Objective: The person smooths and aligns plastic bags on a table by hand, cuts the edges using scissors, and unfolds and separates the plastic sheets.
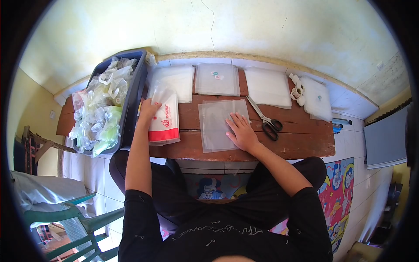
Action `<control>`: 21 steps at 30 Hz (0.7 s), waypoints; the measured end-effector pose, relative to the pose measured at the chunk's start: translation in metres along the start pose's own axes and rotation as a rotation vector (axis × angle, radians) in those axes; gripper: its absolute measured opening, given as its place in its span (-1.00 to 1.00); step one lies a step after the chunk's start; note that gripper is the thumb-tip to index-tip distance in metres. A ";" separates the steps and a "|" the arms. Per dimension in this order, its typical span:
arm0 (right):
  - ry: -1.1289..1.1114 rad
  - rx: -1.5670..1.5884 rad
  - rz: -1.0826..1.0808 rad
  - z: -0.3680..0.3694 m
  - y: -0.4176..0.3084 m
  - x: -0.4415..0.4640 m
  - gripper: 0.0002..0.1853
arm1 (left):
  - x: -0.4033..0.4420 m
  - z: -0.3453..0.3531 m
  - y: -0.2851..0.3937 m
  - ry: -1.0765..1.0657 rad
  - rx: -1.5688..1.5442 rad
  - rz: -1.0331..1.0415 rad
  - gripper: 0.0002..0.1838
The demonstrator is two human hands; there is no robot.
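Note:
A white and red printed plastic bag [165, 118] lies near the table's left side, partly over a stack of clear sheets. My left hand [150, 109] is closed at its left edge, with part of the fingers hidden. Right of the bag, a few translucent plastic sheets [214, 126] lie loosely stacked. My right hand [240, 132] rests flat on their right side, fingers spread. Black-handled scissors [266, 118] lie just beyond that hand, blades pointing up and left.
A dark tub [139, 83] heaped with crumpled plastic bags [102, 105] stands at left. Stacks of clear plastic [268, 87] line the back of the brown wooden table [301, 137]. A white coiled strip [297, 91] lies at right. A green chair [91, 222] stands lower left.

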State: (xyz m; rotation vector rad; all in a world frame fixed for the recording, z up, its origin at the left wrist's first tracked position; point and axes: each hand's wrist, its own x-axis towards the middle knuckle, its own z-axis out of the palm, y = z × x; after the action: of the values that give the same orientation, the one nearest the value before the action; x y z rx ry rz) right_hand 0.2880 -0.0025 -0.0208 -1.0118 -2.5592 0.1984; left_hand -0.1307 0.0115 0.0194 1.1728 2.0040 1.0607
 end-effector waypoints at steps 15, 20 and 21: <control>-0.016 -0.006 0.003 -0.001 0.000 0.000 -0.44 | -0.050 0.043 0.038 0.252 0.648 0.446 -0.24; -0.030 -0.005 0.011 -0.001 -0.001 0.000 -0.44 | -0.093 0.110 0.028 -0.226 0.427 0.727 -0.35; -0.028 -0.011 0.006 0.000 0.000 0.000 -0.44 | -0.100 0.116 0.029 -0.244 0.464 0.724 -0.38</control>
State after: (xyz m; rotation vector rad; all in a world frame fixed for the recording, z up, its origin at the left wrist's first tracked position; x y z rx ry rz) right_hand 0.2877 -0.0028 -0.0204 -1.0284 -2.5848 0.2015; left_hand 0.0173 -0.0290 -0.0067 2.2647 1.6978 0.7034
